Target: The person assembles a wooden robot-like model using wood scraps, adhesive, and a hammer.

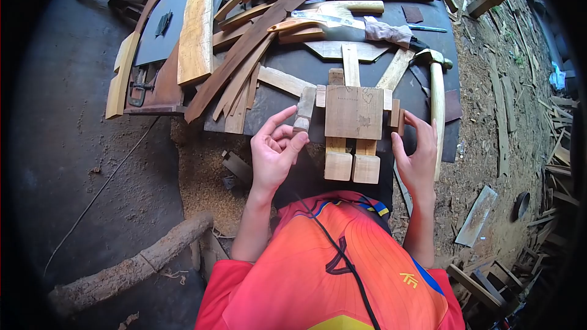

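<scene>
A figure of wood pieces lies at the table's near edge: a square wooden board (353,110) with two blocky legs (338,166) hanging past the edge and small light pegs at its upper sides. My left hand (275,153) pinches a short, greyish wooden block (304,109) just left of the board, between thumb and fingers. On the other side my right hand (417,150) has thumb and fingertips on a small brown wooden block (397,117), close beside the board. The board stands apart from both hands.
A hammer (436,104) lies along the table's right side. Beyond the figure are a handsaw (336,23) and several stacked wood strips (251,55). A wooden chair-like frame (156,79) stands left. A log (134,263) and scattered offcuts lie on the ground.
</scene>
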The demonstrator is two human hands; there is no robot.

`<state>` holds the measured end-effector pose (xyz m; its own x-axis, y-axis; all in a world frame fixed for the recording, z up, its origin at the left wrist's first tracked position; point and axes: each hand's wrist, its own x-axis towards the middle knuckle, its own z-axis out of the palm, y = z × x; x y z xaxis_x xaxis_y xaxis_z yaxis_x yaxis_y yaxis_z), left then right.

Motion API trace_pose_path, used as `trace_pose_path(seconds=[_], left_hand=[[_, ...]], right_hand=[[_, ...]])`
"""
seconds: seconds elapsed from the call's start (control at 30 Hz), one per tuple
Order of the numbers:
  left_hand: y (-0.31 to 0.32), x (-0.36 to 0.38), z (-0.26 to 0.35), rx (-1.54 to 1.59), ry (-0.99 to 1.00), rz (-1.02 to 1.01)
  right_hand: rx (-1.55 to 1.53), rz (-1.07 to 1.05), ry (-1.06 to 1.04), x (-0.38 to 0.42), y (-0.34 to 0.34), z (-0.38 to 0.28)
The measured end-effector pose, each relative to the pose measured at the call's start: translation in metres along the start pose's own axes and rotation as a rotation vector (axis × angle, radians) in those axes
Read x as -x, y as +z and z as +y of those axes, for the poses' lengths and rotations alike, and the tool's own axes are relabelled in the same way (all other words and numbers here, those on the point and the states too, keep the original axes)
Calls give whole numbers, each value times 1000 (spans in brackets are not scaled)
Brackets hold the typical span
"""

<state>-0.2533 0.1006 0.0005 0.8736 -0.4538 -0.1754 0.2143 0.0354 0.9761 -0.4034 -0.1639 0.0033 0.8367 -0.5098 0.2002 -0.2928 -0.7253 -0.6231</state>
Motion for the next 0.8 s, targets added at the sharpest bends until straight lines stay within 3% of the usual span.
trace_pose_path(seconds=[0.27,0.8], left_hand=[[20,-9,5,-72,138,128],[32,-45,25,-95,186,173]], right_hand=[[13,19,-32,-1,2,2],[-126,-4,79,-7,5,5]])
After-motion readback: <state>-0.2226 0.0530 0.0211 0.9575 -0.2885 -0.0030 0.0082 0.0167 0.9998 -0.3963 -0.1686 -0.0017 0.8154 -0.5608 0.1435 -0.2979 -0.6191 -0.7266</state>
